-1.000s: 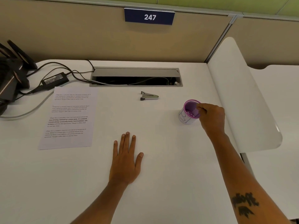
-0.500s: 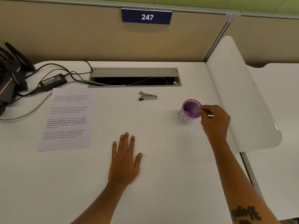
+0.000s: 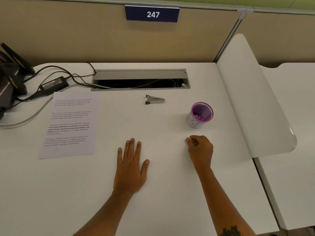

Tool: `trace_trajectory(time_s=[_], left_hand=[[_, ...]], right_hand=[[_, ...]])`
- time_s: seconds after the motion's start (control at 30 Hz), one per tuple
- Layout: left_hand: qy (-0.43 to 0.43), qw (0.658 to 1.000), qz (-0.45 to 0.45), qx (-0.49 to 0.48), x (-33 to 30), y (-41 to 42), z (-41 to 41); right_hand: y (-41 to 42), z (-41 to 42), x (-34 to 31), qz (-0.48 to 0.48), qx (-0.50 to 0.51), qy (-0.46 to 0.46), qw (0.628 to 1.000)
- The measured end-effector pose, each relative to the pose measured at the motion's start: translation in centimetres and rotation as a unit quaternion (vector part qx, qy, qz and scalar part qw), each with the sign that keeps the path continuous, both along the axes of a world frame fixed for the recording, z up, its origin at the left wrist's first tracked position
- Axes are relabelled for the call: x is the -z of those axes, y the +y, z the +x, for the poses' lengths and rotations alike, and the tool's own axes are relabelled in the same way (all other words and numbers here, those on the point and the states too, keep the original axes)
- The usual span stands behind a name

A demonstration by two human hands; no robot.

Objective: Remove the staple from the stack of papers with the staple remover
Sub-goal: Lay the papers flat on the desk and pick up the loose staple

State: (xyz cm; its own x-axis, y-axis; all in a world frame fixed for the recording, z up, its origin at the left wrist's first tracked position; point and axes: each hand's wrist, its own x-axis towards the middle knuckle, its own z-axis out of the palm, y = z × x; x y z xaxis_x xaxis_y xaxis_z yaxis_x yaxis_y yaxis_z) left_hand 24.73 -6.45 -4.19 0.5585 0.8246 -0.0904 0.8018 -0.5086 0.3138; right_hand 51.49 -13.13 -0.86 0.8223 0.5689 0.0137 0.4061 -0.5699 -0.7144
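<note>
1. My left hand (image 3: 130, 169) is lying flat on the white desk (image 3: 170, 193), palm down, fingers straight and slightly spread, holding nothing.
2. My right hand (image 3: 200, 149) is resting on the desk to the right of it, fingers curled in toward the thumb; I cannot tell whether anything small is pinched there.
3. The staple remover (image 3: 154, 99) is lying on the desk at the far middle, well apart from both my hands, just near of the grey cable tray (image 3: 140, 74).
4. The stack of papers (image 3: 69, 125) is lying flat at the left, printed side up, apart from my left hand.
5. A purple cup (image 3: 201, 115) is standing upright just beyond my right hand, with small bits showing inside it.
</note>
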Motion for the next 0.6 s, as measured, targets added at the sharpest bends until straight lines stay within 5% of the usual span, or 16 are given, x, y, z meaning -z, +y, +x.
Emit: trace_trajectory(time_s=[0.6], left_hand=[[-0.012, 1.0, -0.001, -0.003, 0.2, 0.0, 0.0]], right_hand=[[2.6, -0.8, 0.5, -0.123, 0.013, -0.055, 0.991]])
